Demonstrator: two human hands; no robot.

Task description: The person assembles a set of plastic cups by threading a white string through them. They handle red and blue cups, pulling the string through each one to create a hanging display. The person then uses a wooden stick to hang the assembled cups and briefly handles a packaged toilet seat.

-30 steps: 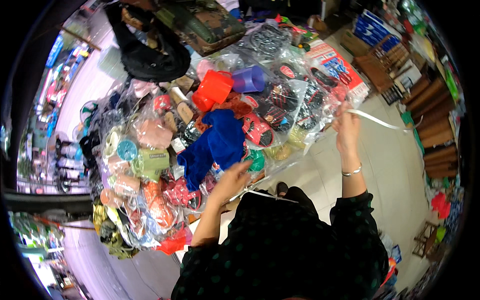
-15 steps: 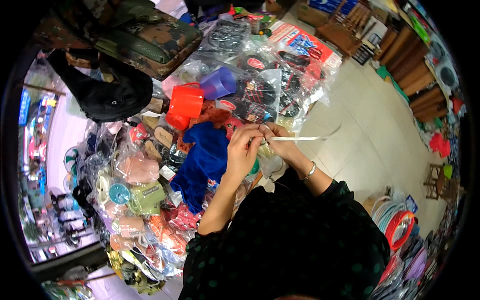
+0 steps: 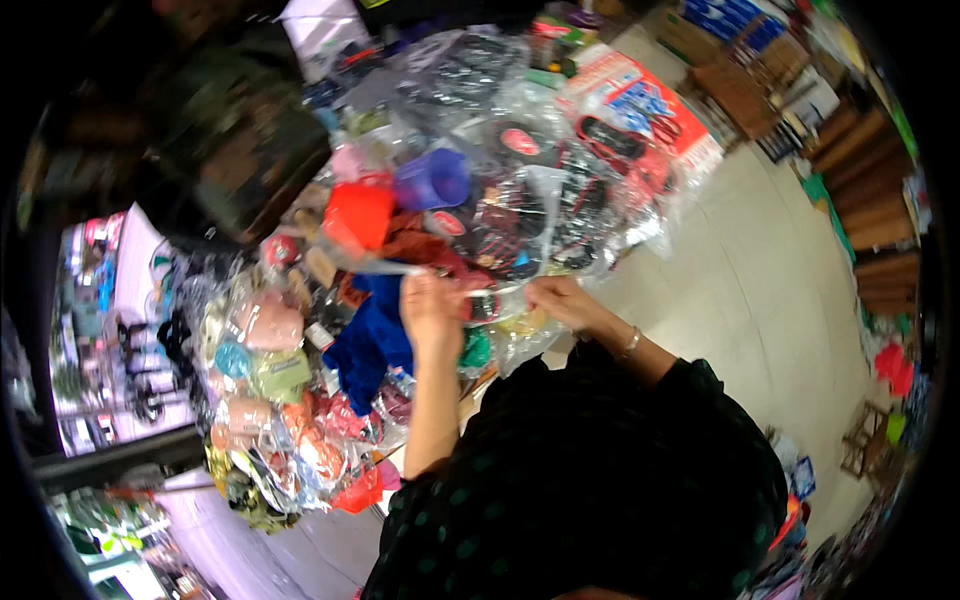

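A thin white strip point(image 3: 490, 291), like a band or ribbon, is stretched between my two hands above a heap of bagged goods. My left hand point(image 3: 432, 308) is closed on it, with a loose pale end pointing left past the fingers. At the right, my right hand point(image 3: 563, 302) pinches the strip in a closed grip. Under and left of my left hand lies a dark blue cloth point(image 3: 365, 335). Beyond it stand a red mug point(image 3: 358, 218) and a purple mug point(image 3: 432, 180). Motion blurs my left fingers slightly.
Shoes in clear plastic bags point(image 3: 515, 205) cover the pile's far right. A camouflage bag point(image 3: 235, 140) rises at the far left. Pink cups point(image 3: 268, 322) and more wrapped items lie at the left. Tiled floor point(image 3: 720, 280) stretches right, toward wooden boards point(image 3: 865, 160).
My hands have moved apart, the left going leftward, and the strip is now drawn out between them. Its loose end points left instead of right. The whole view has shifted and tilted.
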